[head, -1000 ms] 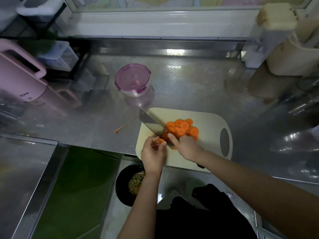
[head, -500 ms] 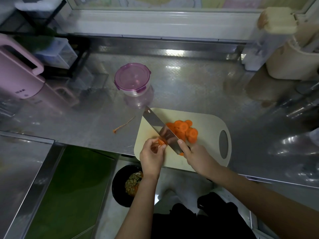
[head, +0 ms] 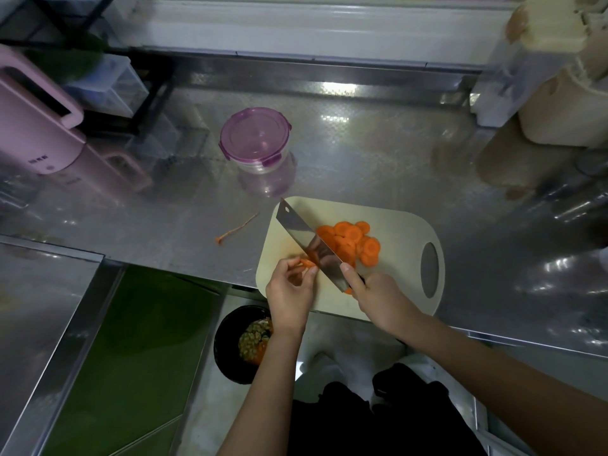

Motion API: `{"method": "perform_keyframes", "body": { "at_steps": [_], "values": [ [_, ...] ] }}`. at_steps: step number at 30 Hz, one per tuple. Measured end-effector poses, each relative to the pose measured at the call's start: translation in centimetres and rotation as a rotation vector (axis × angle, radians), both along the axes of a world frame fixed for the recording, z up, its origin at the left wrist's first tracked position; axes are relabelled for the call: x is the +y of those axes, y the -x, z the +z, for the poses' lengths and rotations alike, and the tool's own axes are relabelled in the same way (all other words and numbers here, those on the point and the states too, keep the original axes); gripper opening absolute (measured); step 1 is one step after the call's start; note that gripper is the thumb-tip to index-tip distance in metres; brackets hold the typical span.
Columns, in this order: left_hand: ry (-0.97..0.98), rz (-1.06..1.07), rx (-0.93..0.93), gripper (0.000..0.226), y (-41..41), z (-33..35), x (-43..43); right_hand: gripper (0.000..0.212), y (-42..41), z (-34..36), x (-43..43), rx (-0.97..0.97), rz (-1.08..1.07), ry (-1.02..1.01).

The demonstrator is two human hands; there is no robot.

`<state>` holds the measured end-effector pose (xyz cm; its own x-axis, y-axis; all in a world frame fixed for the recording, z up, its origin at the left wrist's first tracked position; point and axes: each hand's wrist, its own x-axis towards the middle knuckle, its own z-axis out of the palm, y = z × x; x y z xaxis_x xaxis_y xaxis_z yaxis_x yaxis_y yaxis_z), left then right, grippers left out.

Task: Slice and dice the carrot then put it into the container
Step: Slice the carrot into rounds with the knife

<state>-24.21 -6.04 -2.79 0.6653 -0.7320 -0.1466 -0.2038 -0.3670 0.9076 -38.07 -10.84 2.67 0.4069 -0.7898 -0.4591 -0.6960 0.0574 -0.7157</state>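
L hand (head: 291, 291) w/ pinch on carrot end (head: 307, 263); R hand (head: 378, 297) tight round knife (head: 309, 245) handle, slices (head: 353, 240) on board (head: 401, 258).

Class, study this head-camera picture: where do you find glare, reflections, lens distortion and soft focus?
Head view: glare streaks the steel counter near the back wall; the knife blade reflects the carrot slices; the wide lens bows the white ledge; the pink appliance and cream canister at the edges look soft; overall dim.
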Motion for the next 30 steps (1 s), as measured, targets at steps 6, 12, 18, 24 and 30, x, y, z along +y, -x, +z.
{"method": "perform_keyframes", "body": {
  "at_steps": [6,12,18,24,30],
  "values": [
    [0.001,0.005,-0.031,0.022,-0.1,-0.3,-0.1,0.049,0.0,0.6,-0.2,-0.044,0.007,0.046],
    [-0.012,0.007,-0.068,0.025,0.1,-0.4,-0.4,0.05,-0.1,0.6,-0.4,-0.034,0.041,0.053],
    [-0.002,0.02,-0.038,0.025,0.2,-0.5,-0.4,0.053,-0.1,0.5,-0.4,-0.009,0.021,0.059],
    [-0.004,0.013,-0.027,0.026,0.2,-0.4,-0.3,0.043,-0.1,1.1,-0.6,-0.033,0.038,0.038],
    [0.003,-0.017,-0.072,0.024,0.2,0.0,-0.4,0.046,-0.4,1.2,-0.9,-0.014,0.038,-0.009]
  ]
}}
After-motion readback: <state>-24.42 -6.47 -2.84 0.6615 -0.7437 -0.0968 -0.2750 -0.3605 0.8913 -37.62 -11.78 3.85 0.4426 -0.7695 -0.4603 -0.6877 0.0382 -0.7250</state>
